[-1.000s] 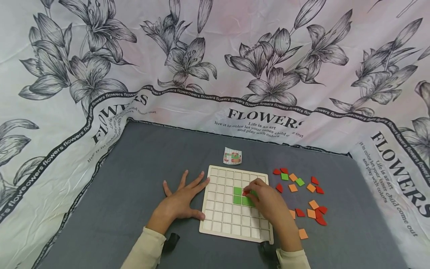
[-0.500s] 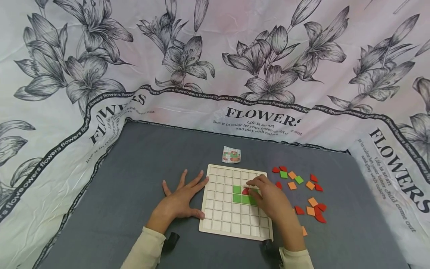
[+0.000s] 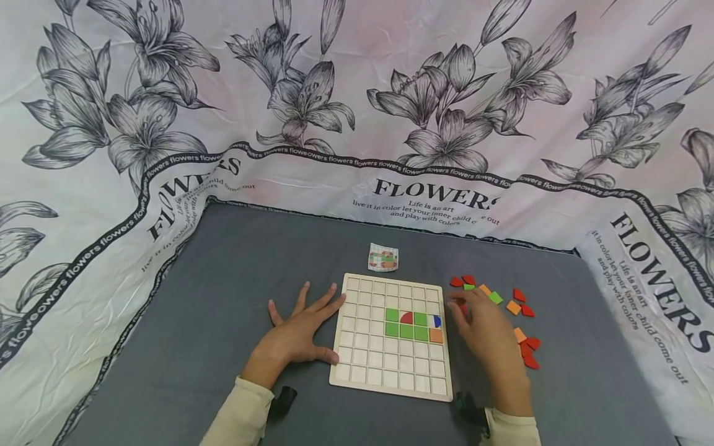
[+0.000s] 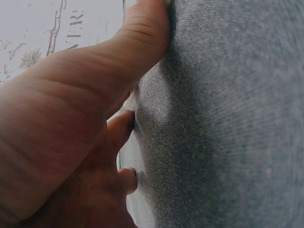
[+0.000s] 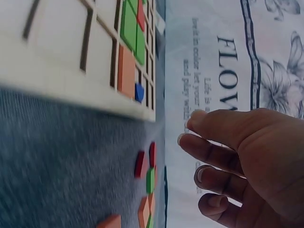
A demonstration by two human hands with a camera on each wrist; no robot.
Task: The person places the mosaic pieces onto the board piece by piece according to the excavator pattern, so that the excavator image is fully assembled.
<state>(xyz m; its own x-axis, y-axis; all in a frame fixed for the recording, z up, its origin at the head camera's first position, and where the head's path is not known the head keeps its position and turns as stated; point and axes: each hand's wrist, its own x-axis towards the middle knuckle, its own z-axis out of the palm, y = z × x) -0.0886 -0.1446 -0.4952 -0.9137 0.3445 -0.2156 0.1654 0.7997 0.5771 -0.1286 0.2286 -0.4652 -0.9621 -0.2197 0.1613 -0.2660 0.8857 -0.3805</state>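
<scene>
Though part-hidden — orange tile behind right hand

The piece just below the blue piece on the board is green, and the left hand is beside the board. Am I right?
Not quite: the piece just below the blue piece on the board is orange, not green, as the head view shows. The left hand is beside the board.

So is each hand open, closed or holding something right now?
Left hand: open, spread out, touching the board.
Right hand: open, loosely curled, holding nothing.
</scene>
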